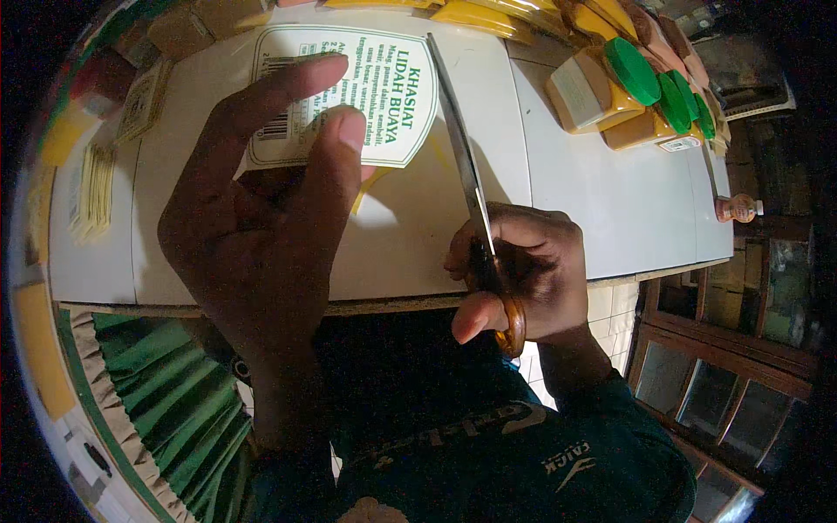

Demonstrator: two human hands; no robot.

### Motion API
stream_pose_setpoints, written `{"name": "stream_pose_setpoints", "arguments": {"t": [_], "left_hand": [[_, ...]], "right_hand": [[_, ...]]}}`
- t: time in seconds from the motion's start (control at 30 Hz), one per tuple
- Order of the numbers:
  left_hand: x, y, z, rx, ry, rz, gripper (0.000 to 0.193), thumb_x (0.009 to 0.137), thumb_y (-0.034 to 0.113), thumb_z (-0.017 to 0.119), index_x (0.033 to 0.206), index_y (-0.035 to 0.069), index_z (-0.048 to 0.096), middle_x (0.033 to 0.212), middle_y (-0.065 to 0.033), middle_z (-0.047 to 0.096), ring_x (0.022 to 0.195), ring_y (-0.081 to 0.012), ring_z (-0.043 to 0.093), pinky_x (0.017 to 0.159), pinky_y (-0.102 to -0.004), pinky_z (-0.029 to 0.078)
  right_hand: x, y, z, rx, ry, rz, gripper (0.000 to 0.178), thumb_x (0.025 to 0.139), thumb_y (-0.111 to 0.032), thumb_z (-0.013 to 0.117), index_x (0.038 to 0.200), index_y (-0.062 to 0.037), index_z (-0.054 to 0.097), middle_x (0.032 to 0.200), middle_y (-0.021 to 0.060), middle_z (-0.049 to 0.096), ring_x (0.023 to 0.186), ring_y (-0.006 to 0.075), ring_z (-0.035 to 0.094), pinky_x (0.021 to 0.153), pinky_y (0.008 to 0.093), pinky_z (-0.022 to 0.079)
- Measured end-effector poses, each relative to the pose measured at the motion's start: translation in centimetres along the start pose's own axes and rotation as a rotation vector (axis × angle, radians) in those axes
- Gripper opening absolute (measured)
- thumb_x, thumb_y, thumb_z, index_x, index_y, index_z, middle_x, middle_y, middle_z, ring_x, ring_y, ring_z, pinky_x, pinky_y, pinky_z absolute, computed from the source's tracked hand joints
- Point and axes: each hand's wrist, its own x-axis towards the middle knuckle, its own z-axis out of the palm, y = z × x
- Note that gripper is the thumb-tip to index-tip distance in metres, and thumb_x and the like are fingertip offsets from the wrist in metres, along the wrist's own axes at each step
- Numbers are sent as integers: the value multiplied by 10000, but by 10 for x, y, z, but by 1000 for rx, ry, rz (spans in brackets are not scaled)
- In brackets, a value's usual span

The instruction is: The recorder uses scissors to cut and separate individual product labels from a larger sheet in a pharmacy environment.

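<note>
- The white surface (602,192) stretched across the upper half of the view, from about 9 o'clock round to 3 o'clock.
- A pleated green cloth (166,392) hung near 8 o'clock, below the surface's near edge.
- The 2 hands were well apart.
- The left hand (270,209), toward 10 o'clock, was closed on a label, its thumb over the printed face.
- The right hand (545,261), at 3 o'clock from centre, was wrapped round the scissors' handle.
- Jars (593,87) with at least 4 green lids stood grouped toward 2 o'clock.
- The scissors (462,144) pointed to 12 o'clock, their blades just beside the label; contact could not be told.
- The white label (410,105), printed in green, was between 11 and 12 o'clock.
- A small bottle (737,207) stood near 3 o'clock, by the surface's far right end.
</note>
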Motion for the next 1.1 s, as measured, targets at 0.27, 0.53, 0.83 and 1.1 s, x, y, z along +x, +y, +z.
{"name": "stream_pose_setpoints", "arguments": {"t": [0.27, 0.53, 0.83, 1.1], "left_hand": [[2, 1, -3, -15, -20, -3, 260, 812, 79, 684, 1071, 85, 659, 1049, -113, 641, 855, -209, 646, 671, -288, 574], [4, 3, -1, 10, 5, -56, 269, 808, 77, 685, 1075, 96, 664, 1042, -96, 650, 846, -193, 648, 654, -278, 571], [6, 6, -3, 105, -29, 44, 238, 814, -7, 648, 1048, 40, 647, 894, -90, 678, 719, -105, 645, 625, -197, 523], [-4, 9, -6, 32, -153, 6, 266, 799, -70, 614, 1045, 27, 642, 1029, -93, 622, 884, -143, 630, 720, -231, 541]], "right_hand": [[-1, 4, 3, 52, 45, -48, 576, 530, -466, 861, 768, 10, 639, 671, 66, 616, 541, 112, 553, 476, 234, 378], [1, 4, -1, -10, 6, -48, 571, 533, -455, 866, 792, 2, 641, 668, 43, 615, 552, 103, 560, 481, 230, 377], [-2, 3, 1, 74, 23, 52, 671, 528, -594, 807, 773, 1, 618, 647, 21, 585, 531, 80, 532, 482, 220, 377], [-3, -2, 6, 180, 60, 85, 710, 531, -627, 790, 795, 8, 614, 667, 20, 574, 526, 79, 535, 474, 220, 378]]}}
